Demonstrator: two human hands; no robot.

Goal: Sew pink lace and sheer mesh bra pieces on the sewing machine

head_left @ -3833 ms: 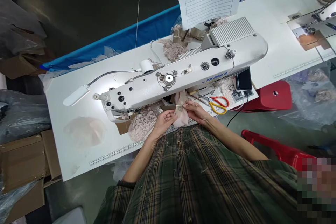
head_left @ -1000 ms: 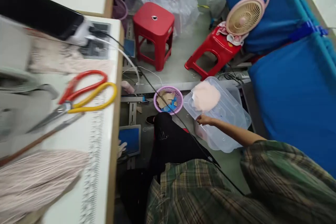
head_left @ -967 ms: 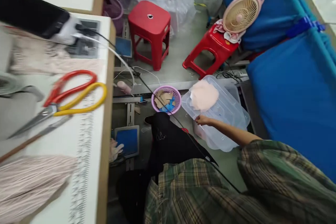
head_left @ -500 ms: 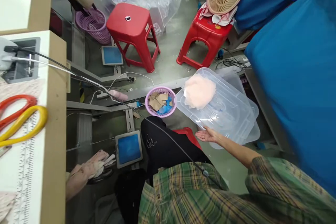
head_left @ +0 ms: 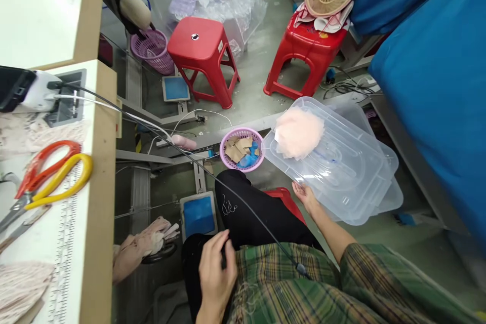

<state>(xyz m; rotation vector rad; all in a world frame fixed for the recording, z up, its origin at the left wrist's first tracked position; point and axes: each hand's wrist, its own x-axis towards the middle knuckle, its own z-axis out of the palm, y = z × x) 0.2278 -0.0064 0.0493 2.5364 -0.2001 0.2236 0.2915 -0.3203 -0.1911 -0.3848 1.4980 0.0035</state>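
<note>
The left hand hung over the black trousers, thumb and fingers loosely curled with a gap between them; nothing could be made out in its grasp. A dark cable crossed the lap between the two hands, and it seemed likely to snag a sleeve if either arm swung across it.

Ahead of the left and to its right, the right hand met the near edge of a clear plastic lid, fingers partly extended; whether they pinched that edge or only rested there could not be told. Lifting or pushing it looked risky: other clear plastic lay unevenly beneath, so the top piece might skid.

Just beyond the right fingertips lay the pale peach fabric, loosely heaped toward the lid's far left corner and held down by nothing visible. A tilt could send sheets to the floor, or into the pink basket of scraps beside that corner. Such thin layers would probably cling together, too, so several might come up at once.

Farther left of both hands, scissors lay with their handles by the table edge, where a knock could tip them off.
</note>
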